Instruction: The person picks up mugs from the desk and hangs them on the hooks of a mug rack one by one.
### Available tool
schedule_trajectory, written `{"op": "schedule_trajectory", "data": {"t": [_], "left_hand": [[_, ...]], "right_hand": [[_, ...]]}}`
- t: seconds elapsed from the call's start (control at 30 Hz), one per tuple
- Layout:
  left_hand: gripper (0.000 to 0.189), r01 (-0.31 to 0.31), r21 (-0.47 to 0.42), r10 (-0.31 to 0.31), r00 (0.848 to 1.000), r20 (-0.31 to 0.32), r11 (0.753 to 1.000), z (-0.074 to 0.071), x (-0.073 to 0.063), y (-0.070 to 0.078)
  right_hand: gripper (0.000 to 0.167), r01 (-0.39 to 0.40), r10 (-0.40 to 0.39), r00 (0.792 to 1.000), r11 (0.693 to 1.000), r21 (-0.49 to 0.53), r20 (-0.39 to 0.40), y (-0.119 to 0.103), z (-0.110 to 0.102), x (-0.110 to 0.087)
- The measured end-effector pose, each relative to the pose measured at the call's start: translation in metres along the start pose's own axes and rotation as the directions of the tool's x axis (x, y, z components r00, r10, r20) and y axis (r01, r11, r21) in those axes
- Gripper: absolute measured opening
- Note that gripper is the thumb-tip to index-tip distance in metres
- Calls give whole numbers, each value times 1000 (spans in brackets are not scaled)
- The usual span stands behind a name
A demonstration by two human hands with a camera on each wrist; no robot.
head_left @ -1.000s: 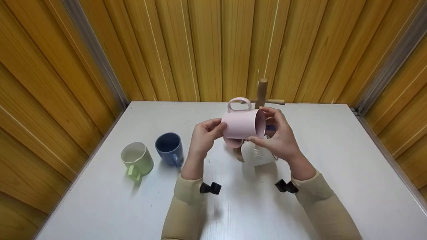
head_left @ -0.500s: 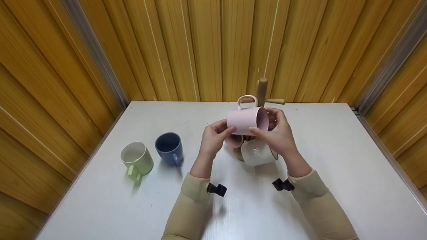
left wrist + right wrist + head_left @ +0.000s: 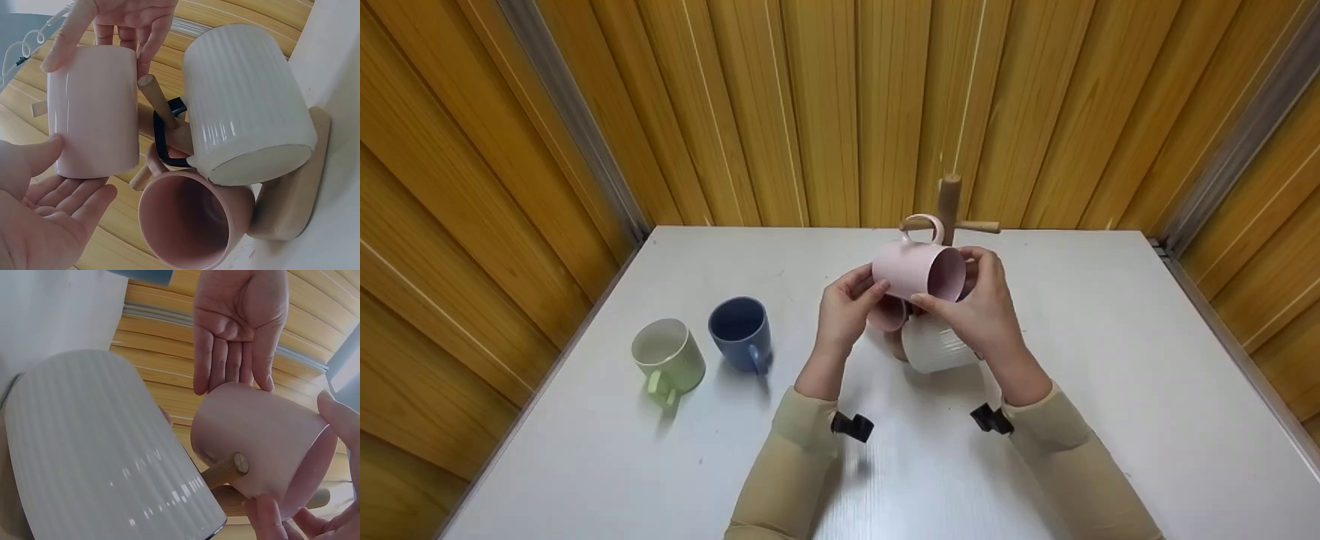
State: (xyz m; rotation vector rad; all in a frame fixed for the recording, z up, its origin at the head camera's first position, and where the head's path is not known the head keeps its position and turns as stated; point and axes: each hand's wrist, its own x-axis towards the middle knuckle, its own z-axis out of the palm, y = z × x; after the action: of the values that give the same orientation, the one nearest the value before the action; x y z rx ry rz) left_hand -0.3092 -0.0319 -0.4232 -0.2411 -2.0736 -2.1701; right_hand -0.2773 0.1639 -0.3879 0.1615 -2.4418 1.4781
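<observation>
Both hands hold a pink mug (image 3: pixel 904 271) on its side, handle up and mouth to the right. My left hand (image 3: pixel 840 311) grips its base end between thumb and fingers. At the rim, my right hand (image 3: pixel 988 307) pinches with the thumb in front and fingers behind. The mug's handle overlaps the upper left peg (image 3: pixel 916 224) of a wooden mug tree (image 3: pixel 950 196) in the head view. Lower on the tree hang a white ribbed mug (image 3: pixel 247 107) with a dark handle and a second pink mug (image 3: pixel 185 219), its mouth facing out in the left wrist view.
A blue mug (image 3: pixel 741 337) and a light green mug (image 3: pixel 671 360) stand upright on the white table (image 3: pixel 607 465) at the left. Another upper peg (image 3: pixel 981 226) sticks out to the right. Wood-patterned walls (image 3: pixel 825 112) enclose the table's back and sides.
Both hands have carried the pink mug slightly right toward the post, and its mouth has turned more to the front. The handle now overlaps the left peg. The other mugs stay put.
</observation>
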Motion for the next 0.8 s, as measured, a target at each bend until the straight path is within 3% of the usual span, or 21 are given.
{"op": "schedule_trajectory", "data": {"t": [0.2, 0.3, 0.37, 0.43, 0.5, 0.53, 0.6, 0.67, 0.8], "left_hand": [[42, -34, 49, 36, 999, -33, 998, 1, 1, 5], [44, -111, 98, 119, 990, -78, 989, 4, 0, 7], [44, -203, 155, 223, 968, -120, 967, 7, 0, 11], [43, -295, 223, 332, 931, -151, 929, 11, 1, 17], [42, -363, 275, 414, 897, -157, 891, 17, 4, 27], [41, -386, 288, 438, 887, -146, 877, 20, 7, 32], [39, -406, 283, 451, 885, -115, 869, 27, 13, 43], [36, -401, 272, 438, 895, -87, 875, 33, 20, 51], [26, -377, 302, 420, 903, -91, 875, 40, 28, 58]], "right_hand": [[98, 47, -47, 999, 998, -32, -11, 4, 5, -2], [98, 69, -70, 997, 997, -30, -20, 5, 6, -2], [99, 74, -75, 997, 997, -35, -18, 6, 6, -3], [103, 76, -77, 997, 996, -44, -12, 7, 6, -3], [105, 77, -78, 997, 995, -57, -7, 7, 5, -3], [106, 80, -80, 997, 995, -64, -6, 7, 5, -3], [107, 93, -94, 996, 992, -80, -8, 8, 5, -3], [104, 118, -120, 993, 989, -92, -13, 8, 6, -4], [102, 181, -184, 983, 977, -113, -16, 11, 7, -5]]}}
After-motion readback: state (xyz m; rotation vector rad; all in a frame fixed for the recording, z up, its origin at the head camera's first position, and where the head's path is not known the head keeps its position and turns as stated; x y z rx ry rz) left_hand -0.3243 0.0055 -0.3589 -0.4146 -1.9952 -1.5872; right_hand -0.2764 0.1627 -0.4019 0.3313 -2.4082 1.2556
